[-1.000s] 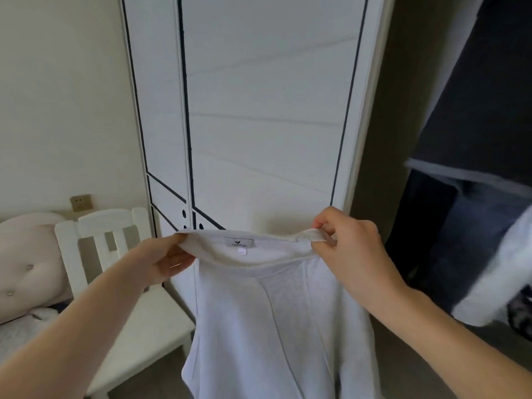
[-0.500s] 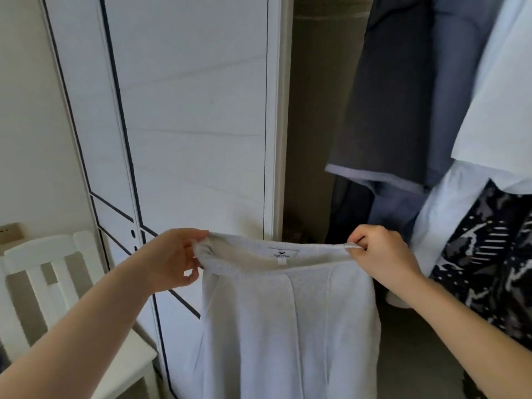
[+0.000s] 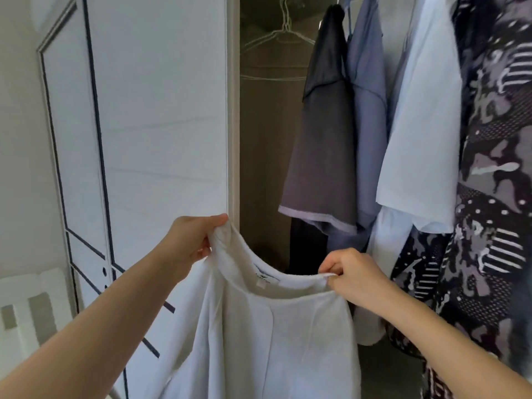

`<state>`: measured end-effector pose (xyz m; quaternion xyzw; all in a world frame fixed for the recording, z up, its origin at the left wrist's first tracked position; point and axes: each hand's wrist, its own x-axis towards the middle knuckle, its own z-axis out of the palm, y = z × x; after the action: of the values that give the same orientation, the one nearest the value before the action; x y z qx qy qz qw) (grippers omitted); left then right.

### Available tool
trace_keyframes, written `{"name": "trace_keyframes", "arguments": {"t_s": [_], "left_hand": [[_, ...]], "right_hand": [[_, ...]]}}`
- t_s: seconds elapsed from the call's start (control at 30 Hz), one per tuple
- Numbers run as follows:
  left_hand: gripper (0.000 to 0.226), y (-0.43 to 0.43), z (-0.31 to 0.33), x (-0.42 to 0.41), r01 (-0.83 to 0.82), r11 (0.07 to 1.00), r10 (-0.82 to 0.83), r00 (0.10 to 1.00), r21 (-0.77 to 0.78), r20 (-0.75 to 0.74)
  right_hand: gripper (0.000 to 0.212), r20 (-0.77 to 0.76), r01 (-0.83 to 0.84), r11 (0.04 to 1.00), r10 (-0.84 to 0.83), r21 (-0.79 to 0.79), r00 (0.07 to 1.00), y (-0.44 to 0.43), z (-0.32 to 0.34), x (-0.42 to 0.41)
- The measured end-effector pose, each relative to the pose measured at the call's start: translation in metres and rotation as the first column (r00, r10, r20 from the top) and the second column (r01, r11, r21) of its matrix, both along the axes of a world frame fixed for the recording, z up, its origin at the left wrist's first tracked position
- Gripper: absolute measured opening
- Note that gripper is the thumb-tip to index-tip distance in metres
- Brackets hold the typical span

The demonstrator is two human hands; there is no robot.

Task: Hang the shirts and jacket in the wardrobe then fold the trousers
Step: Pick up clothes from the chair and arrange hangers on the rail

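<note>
Fingers of the left hand (image 3: 188, 241) and right hand (image 3: 355, 276) pinch the top band of the white garment (image 3: 273, 341), held up before the open wardrobe (image 3: 259, 168); soft, light, perhaps the trousers, it seems best gripped along that band.

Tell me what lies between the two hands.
The white garment: its top edge with the label sags from left hand to right hand, seen in head view.

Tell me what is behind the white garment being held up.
Behind the white garment: the wardrobe door, the dark wardrobe interior and a hanging black garment. It hides the wardrobe's lower part directly behind it.
</note>
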<state>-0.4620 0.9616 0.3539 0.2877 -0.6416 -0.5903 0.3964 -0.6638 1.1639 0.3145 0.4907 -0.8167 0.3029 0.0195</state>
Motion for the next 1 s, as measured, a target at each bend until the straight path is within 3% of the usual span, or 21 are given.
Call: {"name": "trace_keyframes", "arguments": {"t_s": [0.1,0.23,0.33,0.47,0.53,0.7,0.77,0.87,1.0], "left_hand": [[0.024,0.006,0.022,-0.012,-0.043,0.998,0.042,0.999,-0.038,-0.027],[0.018,0.01,0.053,-0.024,-0.101,0.978,0.097,0.995,-0.183,-0.032],[0.016,0.013,0.076,-0.033,-0.108,0.96,0.095,0.993,-0.257,-0.064],[0.013,0.015,0.107,-0.045,-0.129,0.921,0.107,0.991,-0.368,-0.081],[0.012,0.015,0.123,-0.05,-0.145,0.89,0.118,0.989,-0.433,-0.09],[0.019,0.014,0.166,-0.058,-0.186,0.759,0.143,0.983,-0.624,-0.119],[0.021,0.012,0.187,-0.061,-0.202,0.682,0.137,0.979,-0.703,-0.149],[0.021,0.01,0.215,-0.068,-0.243,0.539,0.138,0.97,-0.807,-0.2],[0.016,0.004,0.243,-0.081,-0.372,0.205,0.192,0.922,-0.905,-0.336]], "right_hand": [[0.03,0.047,-0.054,0.999,0.054,0.004,0.997,0.004,0.022,0.003],[0.024,0.225,-0.204,0.977,0.186,0.06,0.956,0.009,0.064,0.009],[0.011,0.311,-0.183,0.975,0.214,-0.126,0.926,0.005,0.105,0.014],[0.016,-0.041,-0.105,0.94,0.097,-0.325,0.994,-0.015,0.162,0.022],[0.017,-0.206,-0.107,0.929,0.034,-0.355,0.978,-0.025,0.187,0.027],[0.013,-0.448,-0.11,0.915,-0.083,-0.389,0.89,-0.06,0.24,0.031],[0.017,-0.568,-0.126,0.914,-0.128,-0.387,0.813,-0.073,0.259,0.031],[0.024,-0.768,-0.138,0.917,-0.224,-0.375,0.6,-0.091,0.288,0.027],[0.038,-0.831,-0.034,0.939,-0.286,-0.343,0.477,-0.108,0.32,0.007]]}}
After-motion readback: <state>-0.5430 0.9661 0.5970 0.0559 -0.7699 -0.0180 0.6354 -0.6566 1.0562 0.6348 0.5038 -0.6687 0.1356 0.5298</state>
